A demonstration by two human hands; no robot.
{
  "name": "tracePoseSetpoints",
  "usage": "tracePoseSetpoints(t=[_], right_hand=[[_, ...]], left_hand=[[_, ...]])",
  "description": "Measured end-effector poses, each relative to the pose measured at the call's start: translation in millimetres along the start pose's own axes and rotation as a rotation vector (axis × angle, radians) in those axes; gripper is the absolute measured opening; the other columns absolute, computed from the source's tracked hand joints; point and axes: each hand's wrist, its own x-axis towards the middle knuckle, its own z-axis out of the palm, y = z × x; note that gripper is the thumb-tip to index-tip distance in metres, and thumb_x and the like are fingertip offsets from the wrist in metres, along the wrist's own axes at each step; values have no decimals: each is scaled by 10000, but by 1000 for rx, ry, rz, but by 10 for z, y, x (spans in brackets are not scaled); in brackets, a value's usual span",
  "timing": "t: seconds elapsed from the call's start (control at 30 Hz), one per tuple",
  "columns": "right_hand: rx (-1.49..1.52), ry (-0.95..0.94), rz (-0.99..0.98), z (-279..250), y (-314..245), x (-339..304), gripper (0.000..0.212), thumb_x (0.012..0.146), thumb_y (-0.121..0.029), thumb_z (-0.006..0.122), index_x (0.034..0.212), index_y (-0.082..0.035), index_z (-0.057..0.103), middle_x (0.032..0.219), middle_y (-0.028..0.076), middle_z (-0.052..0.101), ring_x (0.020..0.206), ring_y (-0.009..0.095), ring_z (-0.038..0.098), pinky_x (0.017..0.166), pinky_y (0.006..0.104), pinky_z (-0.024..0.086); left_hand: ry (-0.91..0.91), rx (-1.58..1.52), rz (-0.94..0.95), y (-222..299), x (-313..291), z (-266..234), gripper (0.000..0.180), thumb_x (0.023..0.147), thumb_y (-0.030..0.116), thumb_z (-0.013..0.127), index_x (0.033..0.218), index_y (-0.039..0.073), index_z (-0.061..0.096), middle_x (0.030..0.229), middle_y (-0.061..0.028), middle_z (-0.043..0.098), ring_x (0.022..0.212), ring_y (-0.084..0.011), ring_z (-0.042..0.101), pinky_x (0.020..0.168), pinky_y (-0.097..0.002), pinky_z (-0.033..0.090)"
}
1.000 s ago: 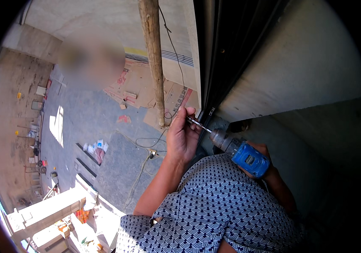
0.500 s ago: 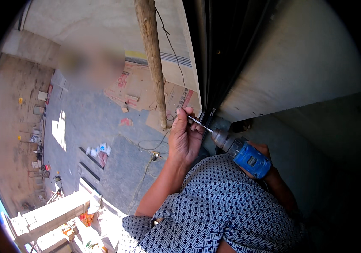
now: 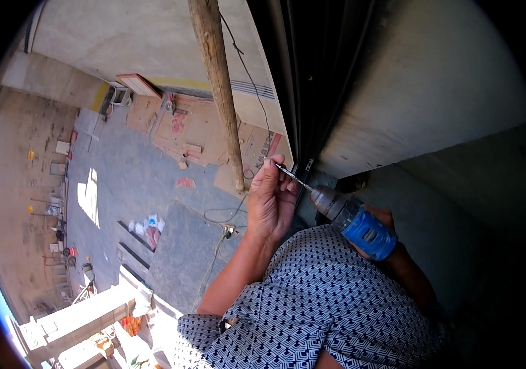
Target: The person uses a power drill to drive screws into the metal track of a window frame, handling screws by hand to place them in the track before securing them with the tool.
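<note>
My right hand (image 3: 392, 218) grips a blue power drill (image 3: 367, 234), and the drill hides most of the hand. The drill's grey chuck (image 3: 327, 203) carries a thin bit (image 3: 292, 177) that points up and left toward a dark metal frame (image 3: 312, 92). My left hand (image 3: 272, 200) is raised beside the frame, its fingertips pinched around the bit's tip. Whether a screw sits at the tip is too small to tell. My patterned shirt sleeves (image 3: 318, 307) fill the lower middle of the view.
A wooden pole (image 3: 220, 86) stands just left of the frame. A pale concrete wall (image 3: 410, 80) rises on the right. Far below lie a grey paved ground (image 3: 134, 184), flattened cardboard (image 3: 183, 129), a loose cable (image 3: 220, 218) and white steps (image 3: 84, 313).
The view has shifted, so the ground scene sits lower and cardboard shows at the top. My left hand stays pinched on the bit and the drill has barely moved.
</note>
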Motion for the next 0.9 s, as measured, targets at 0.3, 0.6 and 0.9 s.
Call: tracePoseSetpoints(t=[0.3,0.6,0.9], right_hand=[[-41,4,-154,-44,66,10,308,761,-243,803,860,-18,618,706,63,617,578,191,636,541,313,510],[-85,127,-212,-105,46,-4,277,750,-236,811,789,-62,600,716,46,616,568,177,615,526,301,492],[32,119,-55,-540,-178,-24,241,722,-193,821,857,-83,653,777,41,688,636,177,658,595,296,530]], left_hand=[[-113,122,-3,105,20,78,253,1010,292,646,1089,52,667,758,35,528,672,-83,447,649,-247,405],[-113,75,-51,132,-18,-29,247,1050,231,565,1168,17,598,794,17,479,692,-96,445,636,-242,417],[6,-30,80,659,108,74,239,1042,92,513,1263,0,506,834,-17,493,671,-117,433,598,-236,421]])
